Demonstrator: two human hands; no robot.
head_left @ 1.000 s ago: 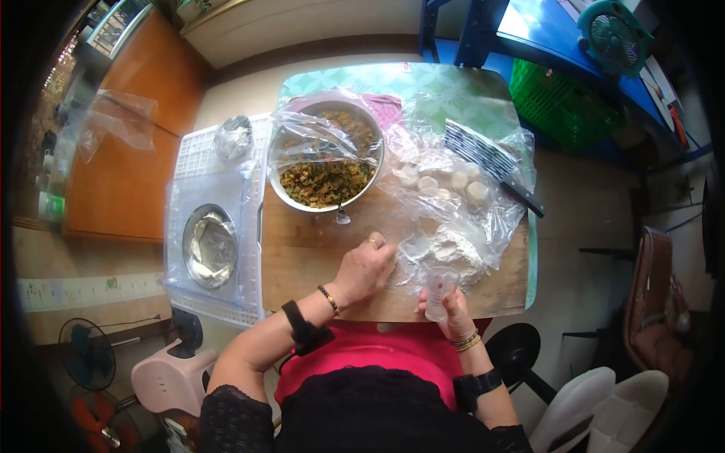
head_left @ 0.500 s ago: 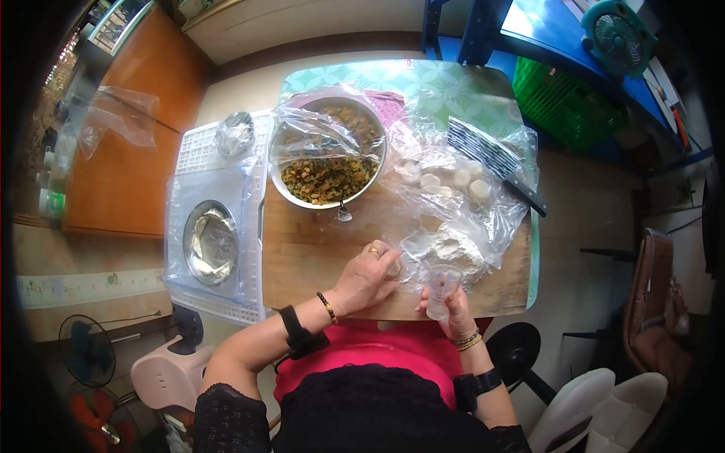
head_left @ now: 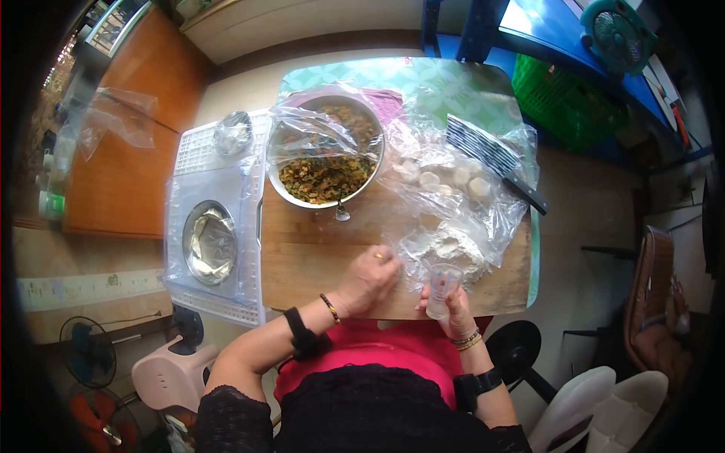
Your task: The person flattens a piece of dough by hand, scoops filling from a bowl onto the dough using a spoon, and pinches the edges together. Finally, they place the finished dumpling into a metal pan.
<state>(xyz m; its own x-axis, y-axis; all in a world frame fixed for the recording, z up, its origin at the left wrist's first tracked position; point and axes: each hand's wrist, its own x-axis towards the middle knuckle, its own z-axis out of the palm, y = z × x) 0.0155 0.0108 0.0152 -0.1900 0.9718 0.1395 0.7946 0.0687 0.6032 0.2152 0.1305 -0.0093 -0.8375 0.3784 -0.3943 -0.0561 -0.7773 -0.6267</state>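
Note:
My left hand (head_left: 370, 279) is closed, its fingers curled low over the wooden board (head_left: 302, 257). What lies inside those fingers, if anything, is hidden from above. In my right hand (head_left: 455, 309) is a small clear cup (head_left: 442, 285), held at the board's front edge. A mound of white flour (head_left: 453, 249) sits just beyond the cup. Round pale dough pieces (head_left: 461, 177) rest under clear plastic film (head_left: 502, 226) farther back. Left of them stands a large bowl (head_left: 282, 192) of chopped brown-green filling (head_left: 325, 180), partly covered with plastic and with a spoon handle at its rim.
A cleaver (head_left: 495, 162) with a black handle lies on the plastic at the right. To the left, a white rack (head_left: 249, 302) bears a plastic-covered round metal dish (head_left: 189, 260). A green basket (head_left: 563, 106) stands behind the table, near a blue shelf (head_left: 491, 57).
My left fingers have curled in more tightly, and the pale piece seen beside them before is now out of sight. My right hand and the cup have hardly moved.

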